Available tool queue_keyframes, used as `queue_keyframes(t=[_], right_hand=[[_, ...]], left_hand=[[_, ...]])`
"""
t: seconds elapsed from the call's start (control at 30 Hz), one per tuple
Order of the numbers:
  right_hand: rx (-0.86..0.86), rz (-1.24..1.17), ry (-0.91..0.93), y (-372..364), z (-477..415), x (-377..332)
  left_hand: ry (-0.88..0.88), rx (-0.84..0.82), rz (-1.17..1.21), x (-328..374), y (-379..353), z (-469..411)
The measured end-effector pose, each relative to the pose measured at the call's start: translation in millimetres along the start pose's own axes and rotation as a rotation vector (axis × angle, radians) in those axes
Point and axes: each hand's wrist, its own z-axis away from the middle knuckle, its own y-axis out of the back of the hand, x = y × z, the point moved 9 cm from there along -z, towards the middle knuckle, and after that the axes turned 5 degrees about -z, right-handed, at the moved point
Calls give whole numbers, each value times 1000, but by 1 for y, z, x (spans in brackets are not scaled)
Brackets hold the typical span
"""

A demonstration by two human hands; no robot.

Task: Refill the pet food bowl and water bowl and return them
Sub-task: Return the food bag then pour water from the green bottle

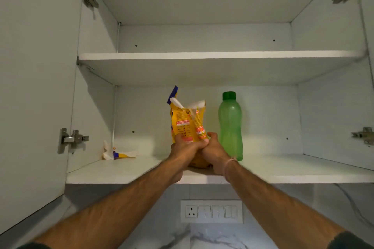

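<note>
A yellow pet food bag [187, 122] with a torn open top stands upright on the lower shelf [125, 174] of an open wall cabinet. Both arms reach up to it. My left hand [184, 148] grips the bag's lower front, and my right hand [214, 151] is closed on its lower right side, touching the left hand. A green water bottle [230, 127] with a darker green cap stands upright just right of the bag. No bowls are in view.
A torn scrap of yellow and white packaging [117, 153] lies at the shelf's left back. The upper shelf [202, 55] holds nothing visible. Cabinet doors [34, 87] stand open on both sides. A switch panel [211, 211] sits on the marble wall below.
</note>
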Motion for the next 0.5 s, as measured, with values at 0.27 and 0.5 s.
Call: queue_keyframes(t=[0.27,0.5], right_hand=[[-320,1,-71,21,-8,14],[-403,51,-10,14,-10,15]], left_hand=[[-11,138,-178,-9,-8,-25],[51,67,-329,-31,6,-47]])
